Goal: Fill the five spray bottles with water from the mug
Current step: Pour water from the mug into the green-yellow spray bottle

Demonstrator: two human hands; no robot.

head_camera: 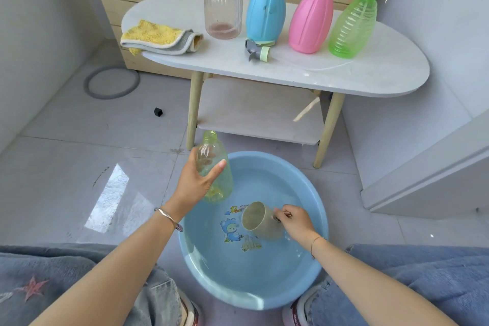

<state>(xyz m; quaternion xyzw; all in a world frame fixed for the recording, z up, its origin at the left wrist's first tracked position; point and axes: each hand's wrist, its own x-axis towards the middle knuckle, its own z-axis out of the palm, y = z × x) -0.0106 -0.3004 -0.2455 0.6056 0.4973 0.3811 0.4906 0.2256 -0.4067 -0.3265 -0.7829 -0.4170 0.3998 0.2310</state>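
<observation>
Left hand (194, 185) gripping uncapped bottle (214, 167) over basin rim (185, 246), right hand (296, 221) clamped on mug (260, 221)

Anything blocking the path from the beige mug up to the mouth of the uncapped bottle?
Nothing visible. The right hand holds the beige mug in the blue basin; the left hand's clear yellow-green bottle is open-mouthed above.
</observation>
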